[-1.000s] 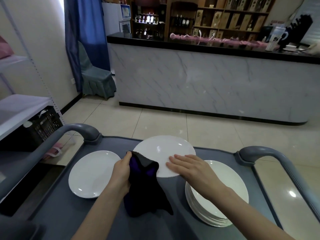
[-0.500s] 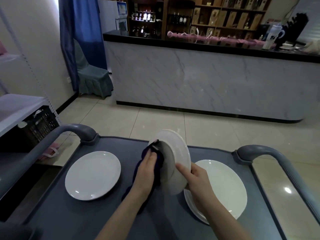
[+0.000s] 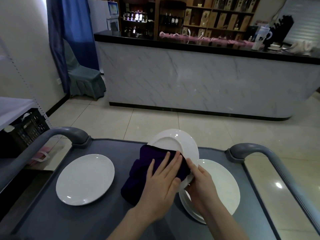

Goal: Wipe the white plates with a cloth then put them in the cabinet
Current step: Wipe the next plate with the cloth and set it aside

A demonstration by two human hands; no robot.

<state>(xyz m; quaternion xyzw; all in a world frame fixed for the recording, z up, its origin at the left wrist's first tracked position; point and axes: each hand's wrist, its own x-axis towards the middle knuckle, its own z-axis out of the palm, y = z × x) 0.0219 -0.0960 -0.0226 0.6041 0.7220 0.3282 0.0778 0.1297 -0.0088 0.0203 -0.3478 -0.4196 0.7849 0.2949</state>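
A white plate (image 3: 180, 144) is turned underside up and tilted above the grey cart top (image 3: 107, 219). My right hand (image 3: 199, 181) grips its near right rim. A dark purple cloth (image 3: 147, 168) lies over the plate's lower half and hangs down to the cart. My left hand (image 3: 161, 181) presses flat on the cloth with straight fingers. A stack of white plates (image 3: 223, 184) sits on the cart's right side, partly hidden by my right hand. One single white plate (image 3: 85, 179) lies flat on the left.
Grey cart handles rise at the left (image 3: 69, 134) and right (image 3: 251, 149). A marble-fronted bar counter (image 3: 190, 78) stands across the tiled floor. A covered chair (image 3: 83, 78) is by the blue curtain. A black crate (image 3: 22, 130) sits under a shelf at the left.
The plate was flipped from face up, through standing on edge, to underside up. My left hand went from bunching the cloth to pressing it flat on the plate's back.
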